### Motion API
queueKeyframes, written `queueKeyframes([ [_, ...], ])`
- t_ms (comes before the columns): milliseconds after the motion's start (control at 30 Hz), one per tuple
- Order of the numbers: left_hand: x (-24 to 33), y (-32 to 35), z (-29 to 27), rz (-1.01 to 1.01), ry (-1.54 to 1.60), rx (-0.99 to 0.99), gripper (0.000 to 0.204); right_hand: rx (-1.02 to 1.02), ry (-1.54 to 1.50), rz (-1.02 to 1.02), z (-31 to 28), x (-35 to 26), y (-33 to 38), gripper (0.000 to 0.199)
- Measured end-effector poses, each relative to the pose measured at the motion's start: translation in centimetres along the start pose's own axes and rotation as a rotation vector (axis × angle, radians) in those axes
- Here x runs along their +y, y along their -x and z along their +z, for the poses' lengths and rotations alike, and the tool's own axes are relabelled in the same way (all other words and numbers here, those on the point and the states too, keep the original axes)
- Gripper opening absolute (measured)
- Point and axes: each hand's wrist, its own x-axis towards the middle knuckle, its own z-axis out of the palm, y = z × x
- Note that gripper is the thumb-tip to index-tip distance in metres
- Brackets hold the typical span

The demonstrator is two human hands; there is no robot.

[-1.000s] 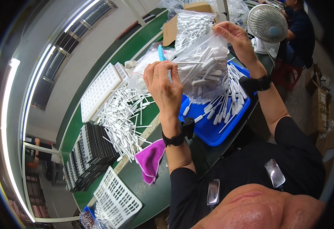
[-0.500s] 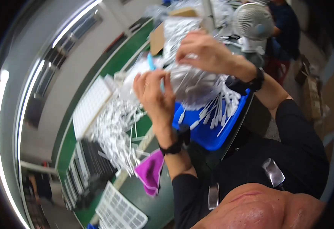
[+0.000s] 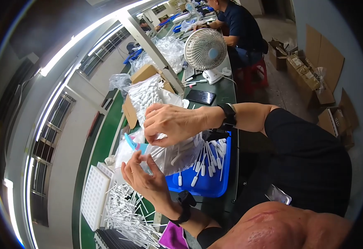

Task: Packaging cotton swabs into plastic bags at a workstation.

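Observation:
My right hand (image 3: 171, 123) hangs over a clear plastic bag (image 3: 171, 159) of slim white sticks. Its fingers are curled together, and what they pinch is hidden. Just below and to the left, my left hand (image 3: 145, 180) has its thumb and forefinger apart beside the bag's edge; a pale blur lies near the fingertips. A light-blue strip (image 3: 129, 141) with some pink near it shows left of the bag. Under the bag's right side sits a blue tray (image 3: 214, 191), where white sticks with thicker ends (image 3: 209, 164) lie fanned out.
Left of my hands lie a heap of loose white sticks (image 3: 127, 207) and a white perforated block (image 3: 93, 195). A purple cloth (image 3: 173, 236) lies nearest me. Beyond are a filled bag (image 3: 144, 93), a phone (image 3: 201, 96), a fan (image 3: 205, 49) and a seated person (image 3: 243, 29).
The view has swung, bringing the fan, phone and seated person further in. My left thumb and fingers have come further apart, and my right hand stays curled near the bag.

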Motion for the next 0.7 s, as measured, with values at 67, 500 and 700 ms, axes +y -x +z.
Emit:
queueKeyframes([
  [67,0.1,0.0,0.0,-0.013,-0.012,-0.003,0.014,0.007,0.008,-0.014,-0.1,-0.2,0.1,0.007],
  [500,-0.3,0.2,0.9,0.184,-0.111,0.066,0.013,0.006,0.023,-0.019,-0.2,-0.5,0.4,0.007],
  [700,0.3,0.1,1.4,0.174,-0.132,0.119,0.012,0.057,0.061,-0.098,0.1,-0.9,0.3,0.008],
])
